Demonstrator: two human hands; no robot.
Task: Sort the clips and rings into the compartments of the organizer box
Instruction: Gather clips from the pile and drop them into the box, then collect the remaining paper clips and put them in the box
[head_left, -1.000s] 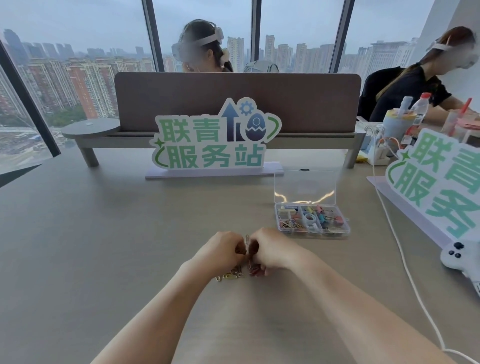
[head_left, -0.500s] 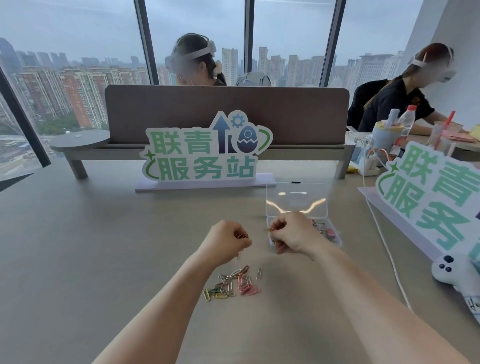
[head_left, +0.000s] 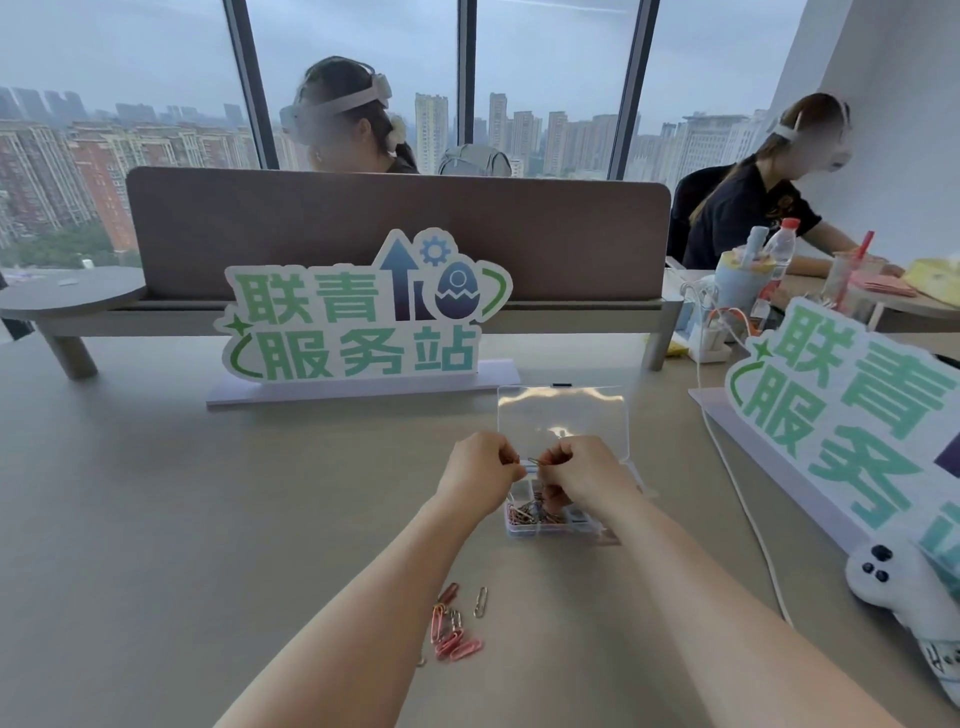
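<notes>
table (head_left: 208, 519) | hands (head_left: 530, 470) pinching paper clips (head_left: 531, 460) above organizer box (head_left: 550, 530)

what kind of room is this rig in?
Probably a high-rise office set up for shared recording work: long desk with a divider screen, floor-to-ceiling windows over city towers, and two other people wearing headsets at neighbouring seats.

Soft, even daylight comes through the windows (head_left: 358, 78) well beyond the hands, under an overcast sky. Shadows on the surface (head_left: 156, 519) are faint. Glare streaks the clear lid (head_left: 563, 415) just behind the right hand (head_left: 582, 470). Wide-angle bending curves the edges; faces are blurred.
</notes>
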